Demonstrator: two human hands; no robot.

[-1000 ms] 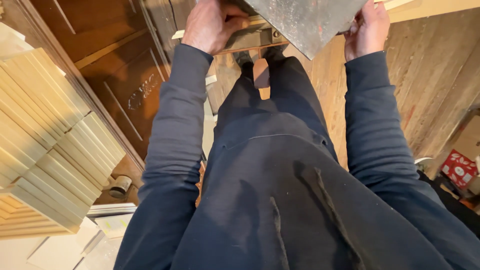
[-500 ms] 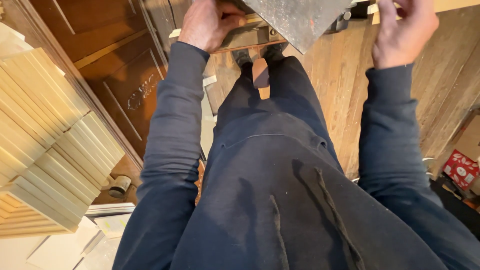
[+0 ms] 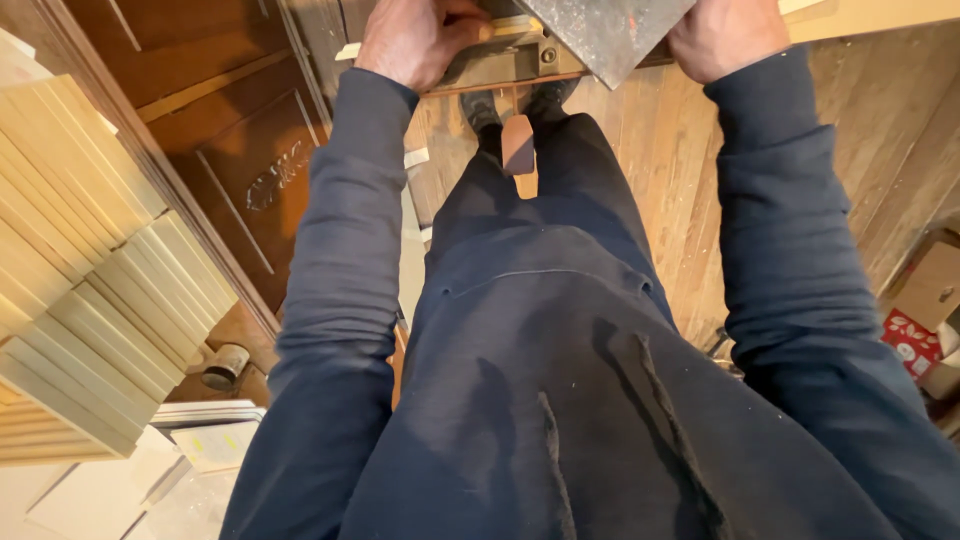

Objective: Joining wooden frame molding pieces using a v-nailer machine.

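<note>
I look straight down my dark blue sweatshirt and trousers to my shoes on a wooden plank floor. At the top edge my left hand is closed around a pale wooden strip lying on a brownish metal-and-wood piece. My right hand grips the right side of a grey speckled metal plate that tilts down between both hands. The fingers of the right hand are hidden behind the plate and the frame edge.
Stacks of pale wooden boards fill the left side. A dark wooden panelled door lies beside them. A small round metal part sits below. A cardboard box and red package are at the right.
My right hand lifted off to the upper right half a second ago and has now come back down onto the grey plate. The left hand stayed on the strip.
</note>
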